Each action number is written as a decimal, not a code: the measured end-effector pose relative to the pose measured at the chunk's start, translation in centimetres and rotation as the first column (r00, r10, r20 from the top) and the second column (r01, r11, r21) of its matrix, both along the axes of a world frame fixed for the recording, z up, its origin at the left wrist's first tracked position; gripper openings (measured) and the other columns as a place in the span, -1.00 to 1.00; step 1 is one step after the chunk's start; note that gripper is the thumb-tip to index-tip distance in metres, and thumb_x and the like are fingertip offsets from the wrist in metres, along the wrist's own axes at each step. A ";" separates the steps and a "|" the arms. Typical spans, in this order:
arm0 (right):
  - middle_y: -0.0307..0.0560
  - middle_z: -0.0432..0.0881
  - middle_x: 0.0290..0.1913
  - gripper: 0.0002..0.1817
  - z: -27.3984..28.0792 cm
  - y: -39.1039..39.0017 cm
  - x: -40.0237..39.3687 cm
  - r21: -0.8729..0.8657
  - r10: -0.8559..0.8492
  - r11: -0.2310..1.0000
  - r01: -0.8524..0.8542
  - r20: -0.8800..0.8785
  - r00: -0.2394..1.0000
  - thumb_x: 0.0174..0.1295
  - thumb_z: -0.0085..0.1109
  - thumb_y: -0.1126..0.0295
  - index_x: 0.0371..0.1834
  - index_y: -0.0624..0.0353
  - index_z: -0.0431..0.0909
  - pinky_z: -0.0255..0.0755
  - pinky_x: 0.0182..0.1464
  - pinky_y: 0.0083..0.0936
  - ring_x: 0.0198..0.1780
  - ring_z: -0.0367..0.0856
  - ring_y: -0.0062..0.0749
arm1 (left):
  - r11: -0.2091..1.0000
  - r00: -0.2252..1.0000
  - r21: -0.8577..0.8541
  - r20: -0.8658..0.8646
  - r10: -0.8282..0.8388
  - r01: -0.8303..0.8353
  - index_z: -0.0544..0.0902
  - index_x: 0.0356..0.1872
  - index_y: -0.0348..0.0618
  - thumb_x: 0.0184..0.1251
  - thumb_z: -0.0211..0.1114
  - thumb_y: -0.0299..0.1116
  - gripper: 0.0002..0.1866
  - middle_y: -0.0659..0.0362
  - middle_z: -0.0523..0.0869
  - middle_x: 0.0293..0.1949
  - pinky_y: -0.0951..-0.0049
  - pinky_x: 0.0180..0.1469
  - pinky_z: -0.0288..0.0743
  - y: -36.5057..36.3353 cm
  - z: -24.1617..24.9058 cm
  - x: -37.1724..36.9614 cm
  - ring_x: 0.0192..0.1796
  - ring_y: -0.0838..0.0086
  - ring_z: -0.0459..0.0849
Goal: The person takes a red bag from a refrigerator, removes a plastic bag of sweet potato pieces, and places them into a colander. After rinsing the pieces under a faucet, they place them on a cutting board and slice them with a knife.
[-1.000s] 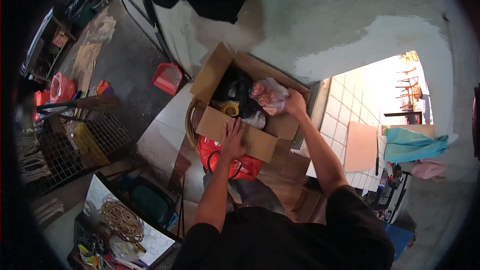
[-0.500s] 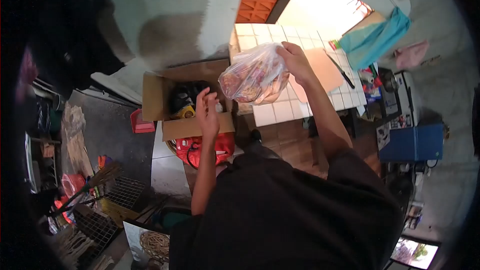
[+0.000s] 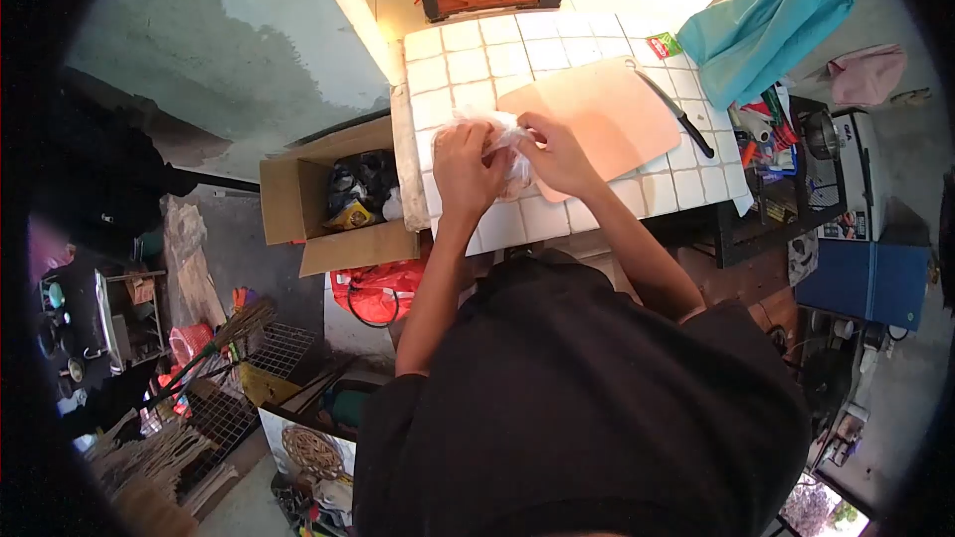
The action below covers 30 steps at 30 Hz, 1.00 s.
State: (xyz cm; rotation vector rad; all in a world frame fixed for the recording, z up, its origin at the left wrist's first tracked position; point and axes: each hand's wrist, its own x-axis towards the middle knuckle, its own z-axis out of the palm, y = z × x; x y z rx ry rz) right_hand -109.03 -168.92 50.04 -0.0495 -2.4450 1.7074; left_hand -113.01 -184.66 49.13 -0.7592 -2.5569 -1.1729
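Observation:
A clear plastic bag (image 3: 518, 169) sits at the left part of the white tiled counter (image 3: 460, 70), mostly covered by my hands. My left hand (image 3: 470, 171) has its fingers curled over the bag's left side. With fingers closed on the bag's gathered plastic, my right hand (image 3: 559, 156) is on the other side. The bag's contents are hardly visible now; the earlier view shows reddish-brown pieces inside. Right beside the bag lies a pinkish cutting board (image 3: 607, 114), with a black-handled knife (image 3: 686, 124) along its far right edge.
An open cardboard box (image 3: 288, 201) with dark bags inside stands left of the counter, above a red bag (image 3: 373, 290). A small red-green packet (image 3: 664, 46) lies near the back. Teal cloth (image 3: 761, 35) hangs at right, above a black rack (image 3: 741, 239).
The bag has come down from mid-air to the counter. My left hand has moved from above the box onto the bag, joining my right hand. The view has shifted.

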 end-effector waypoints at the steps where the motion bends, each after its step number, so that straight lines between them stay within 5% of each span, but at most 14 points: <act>1: -0.08 0.60 -0.34 -0.84 0.0 0.3 -0.1 0.081 0.026 0.996 -0.030 0.051 0.998 0.24 0.17 0.44 -0.21 0.33 0.52 0.45 -0.24 -0.54 -0.29 0.58 -0.53 | 0.998 0.991 -0.055 -0.132 0.004 -0.011 0.64 -0.25 -0.20 0.00 0.38 -0.40 -0.75 0.08 0.66 -0.27 0.26 -0.13 0.49 0.3 0.0 -0.2 -0.17 0.17 0.62; 5: -0.07 0.62 -0.27 -0.87 0.0 0.3 0.6 0.091 0.027 0.996 -0.020 -0.074 0.997 0.20 0.20 0.46 -0.26 0.30 0.52 0.47 -0.22 -0.47 -0.28 0.60 -0.45 | 0.988 0.968 -0.067 -0.220 0.121 -0.139 0.68 -0.34 -0.18 -0.03 0.33 -0.48 -0.84 0.14 0.71 -0.30 0.27 -0.18 0.47 -0.9 0.3 0.2 -0.22 0.22 0.64; 7: -0.05 0.60 -0.26 -0.90 1.0 0.4 1.1 0.356 0.025 0.934 0.010 -0.093 0.995 0.15 0.20 0.52 -0.31 0.30 0.52 0.48 -0.23 -0.40 -0.28 0.61 -0.32 | 0.978 0.956 -0.096 -0.249 0.154 -0.183 0.68 -0.30 -0.15 -0.02 0.32 -0.47 -0.81 0.17 0.70 -0.31 0.29 -0.19 0.45 -2.1 0.2 0.5 -0.22 0.27 0.63; 8: -0.05 0.60 -0.26 -0.90 1.3 0.3 1.2 0.350 0.038 0.937 -0.004 -0.090 0.995 0.15 0.20 0.52 -0.31 0.30 0.52 0.48 -0.23 -0.40 -0.28 0.61 -0.32 | 0.970 0.945 -0.115 -0.276 0.174 -0.212 0.69 -0.26 -0.12 -0.02 0.31 -0.46 -0.78 0.21 0.69 -0.32 0.30 -0.19 0.43 -2.7 0.1 0.8 -0.22 0.32 0.63; 10: -0.03 0.59 -0.27 -0.91 1.8 0.2 1.3 0.383 0.096 0.924 -0.022 -0.175 0.980 0.10 0.19 0.47 -0.35 0.23 0.53 0.47 -0.17 -0.32 -0.19 0.59 -0.07 | 0.962 0.940 -0.131 -0.279 0.197 -0.241 0.71 -0.22 -0.11 0.00 0.31 -0.47 -0.75 0.22 0.70 -0.31 0.33 -0.20 0.43 -3.3 0.6 1.1 -0.21 0.33 0.63; 11: -0.03 0.59 -0.27 -0.91 1.5 0.3 1.2 0.378 0.097 0.925 -0.022 -0.180 0.979 0.10 0.19 0.47 -0.35 0.23 0.53 0.47 -0.17 -0.32 -0.19 0.59 -0.07 | 0.965 0.950 -0.117 -0.237 0.202 -0.234 0.71 -0.22 -0.12 0.00 0.32 -0.48 -0.75 0.22 0.70 -0.31 0.34 -0.20 0.43 -3.4 0.7 1.1 -0.22 0.33 0.63; 13: -0.09 0.58 -0.27 -0.91 0.9 0.8 0.9 0.077 0.066 0.995 -0.059 -0.090 0.994 0.10 0.21 0.46 -0.37 0.21 0.52 0.46 -0.17 -0.31 -0.17 0.58 -0.11 | 0.969 0.958 -0.098 -0.200 0.204 -0.227 0.71 -0.23 -0.12 -0.01 0.33 -0.50 -0.76 0.22 0.70 -0.31 0.35 -0.20 0.43 -2.7 2.0 1.0 -0.22 0.33 0.63; 17: -0.11 0.55 -0.31 -0.92 0.9 1.3 0.4 0.086 0.190 0.980 -0.178 -0.154 0.970 0.12 0.20 0.46 -0.37 0.19 0.51 0.43 -0.15 -0.32 -0.19 0.56 -0.11 | 0.998 0.986 -0.055 -0.169 0.007 -0.016 0.71 -0.25 -0.17 0.04 0.35 -0.55 -0.80 0.12 0.70 -0.32 0.28 -0.16 0.47 -1.7 3.5 1.3 -0.24 0.22 0.63; 19: -0.07 0.51 -0.36 -0.93 1.0 2.0 -0.4 0.388 0.329 0.903 -0.185 -0.346 0.879 0.13 0.19 0.51 -0.38 0.21 0.50 0.41 -0.15 -0.35 -0.24 0.53 -0.09 | 0.993 0.986 -0.110 -0.157 -0.058 0.041 0.71 -0.27 -0.17 0.05 0.36 -0.55 -0.82 0.11 0.69 -0.32 0.27 -0.17 0.46 -2.0 3.5 0.9 -0.25 0.21 0.62; 24: -0.04 0.48 -0.42 -0.93 0.5 3.7 -0.7 0.305 0.363 0.912 -0.273 -0.294 0.884 0.13 0.18 0.56 -0.41 0.24 0.47 0.38 -0.18 -0.34 -0.28 0.49 -0.07 | 0.989 0.971 -0.145 -0.233 -0.058 0.024 0.61 -0.38 -0.22 0.10 0.33 -0.54 -0.92 0.06 0.61 -0.42 0.26 -0.21 0.42 -3.3 2.8 -1.0 -0.30 0.17 0.58; 28: -0.01 0.50 -0.42 -0.91 0.9 7.2 0.2 0.117 0.233 0.970 -0.213 -0.200 0.952 0.15 0.18 0.58 -0.41 0.26 0.44 0.38 -0.18 -0.36 -0.28 0.50 -0.10 | 0.969 0.952 -0.097 -0.230 0.202 -0.229 0.58 -0.39 -0.24 0.20 0.24 -0.53 -0.98 0.05 0.60 -0.41 0.28 -0.18 0.43 -7.5 1.7 -2.5 -0.30 0.17 0.58; 30: -0.01 0.53 -0.37 -0.88 -0.4 8.3 0.7 0.075 0.224 0.974 -0.215 -0.143 0.964 0.14 0.21 0.56 -0.37 0.27 0.43 0.39 -0.15 -0.42 -0.26 0.52 -0.14 | 0.944 0.950 -0.107 -0.021 0.313 -0.313 0.56 -0.38 -0.22 0.25 0.21 -0.45 -0.94 0.02 0.59 -0.39 0.15 -0.18 0.39 -8.6 0.9 -1.7 -0.26 0.06 0.56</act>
